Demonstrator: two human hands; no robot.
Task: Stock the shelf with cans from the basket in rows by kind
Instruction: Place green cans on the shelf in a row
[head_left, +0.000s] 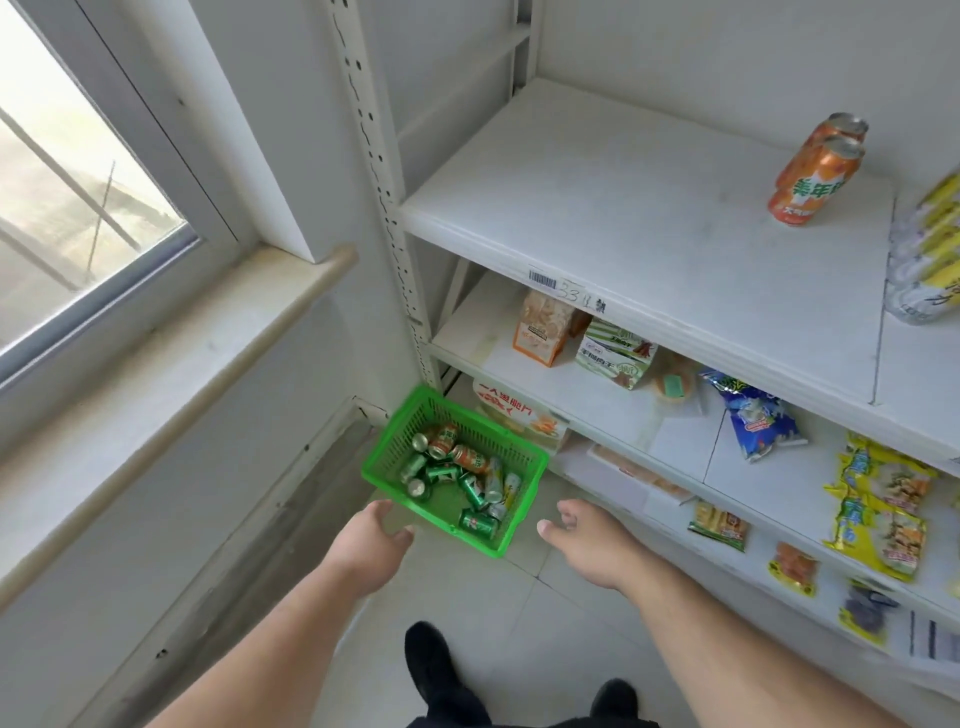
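Observation:
A green plastic basket (387, 458) stands on the floor at the foot of the shelf unit. Several green cans (478, 525) and two orange cans (468, 457) lie jumbled inside it. Two orange cans (813, 179) stand one behind the other on the white upper shelf (597, 208), near its right end. My left hand (371, 535) hovers just in front of the basket's near left corner, fingers relaxed and empty. My right hand (587, 535) reaches down to the right of the basket, fingers spread, holding nothing.
Snack packets (878, 499) and cartons (545, 332) fill the lower shelves. Yellow-labelled bottles (930, 249) sit at the upper shelf's right edge. A window sill (171, 374) juts out on the left. My dark shoes (431, 665) stand on the tiled floor below.

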